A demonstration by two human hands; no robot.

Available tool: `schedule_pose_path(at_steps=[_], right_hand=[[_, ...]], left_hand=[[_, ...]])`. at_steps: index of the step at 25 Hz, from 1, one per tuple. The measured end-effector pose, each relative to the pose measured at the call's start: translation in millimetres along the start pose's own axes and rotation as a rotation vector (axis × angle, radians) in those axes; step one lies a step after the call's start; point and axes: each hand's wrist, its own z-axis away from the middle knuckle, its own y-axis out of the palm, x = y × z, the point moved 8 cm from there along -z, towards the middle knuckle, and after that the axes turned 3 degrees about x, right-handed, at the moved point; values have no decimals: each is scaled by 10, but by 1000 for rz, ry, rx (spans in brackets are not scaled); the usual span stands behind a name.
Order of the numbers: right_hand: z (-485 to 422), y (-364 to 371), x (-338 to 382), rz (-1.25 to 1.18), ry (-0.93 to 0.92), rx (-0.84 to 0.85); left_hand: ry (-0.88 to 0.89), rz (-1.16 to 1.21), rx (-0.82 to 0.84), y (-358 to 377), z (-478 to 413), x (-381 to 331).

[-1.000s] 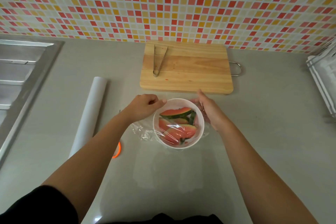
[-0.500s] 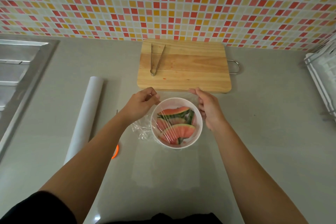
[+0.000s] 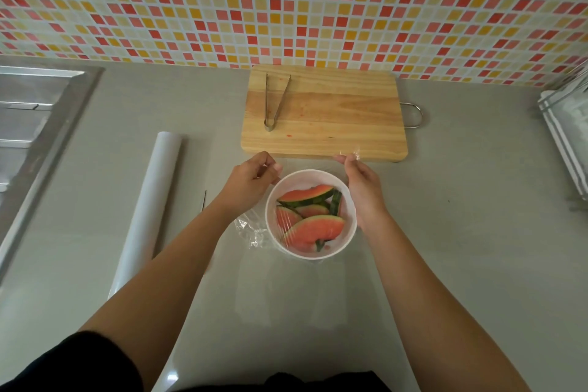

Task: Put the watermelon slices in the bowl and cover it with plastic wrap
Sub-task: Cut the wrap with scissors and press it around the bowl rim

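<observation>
A white bowl (image 3: 349, 234) stands on the grey counter and holds several watermelon slices (image 3: 313, 227) with green rind. A clear sheet of plastic wrap (image 3: 253, 234) lies over the bowl and bunches on the counter at its left. My left hand (image 3: 251, 180) pinches the wrap's far edge just beyond the bowl's left rim. My right hand (image 3: 362, 184) pinches the far edge at the right rim, a wrinkled corner of film showing above its fingertips. The film stretches between both hands over the bowl's far side.
A wooden cutting board (image 3: 324, 113) with metal tongs (image 3: 275, 102) lies just beyond the bowl. The white wrap roll (image 3: 148, 210) lies to the left, a steel sink (image 3: 28, 124) at far left, a white rack (image 3: 569, 134) at far right. Tiled wall behind.
Both hands have lifted off the bowl's sides and moved away from me, drawing the wrap's far edge toward the cutting board.
</observation>
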Motion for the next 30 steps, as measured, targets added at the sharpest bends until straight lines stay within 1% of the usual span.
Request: schedule_pose_path(at_steps=[5,9,12,14,17,20,23,26,27,30], right_hand=[[-25,-45,-31,30,-32,-60],[-42,-111,-35,156,-17,-126],[-6,-161,98,315,-131,-203],[28,-164,155,386,-166,-229],[47,-156,119,356,-116,-225],[58,-167,131,309,-111,-240],[105,-192,208,280,-180,-296],[155,-243,252,311,-234,-375],[150,-245,241,320,-224,-375],[89,-233,173,311,-115,-315]], left_hand=[[-67,94,-39,36,4,72],[-66,104,-45,31,15,60],[-45,71,-48,18,24,44],[-34,51,-56,17,32,43],[-21,50,-61,22,43,31],[5,32,-63,18,44,10],[43,-25,-64,11,43,-22],[54,-54,-68,18,43,-45],[48,-65,-70,22,44,-44],[15,-69,-91,24,51,-19]])
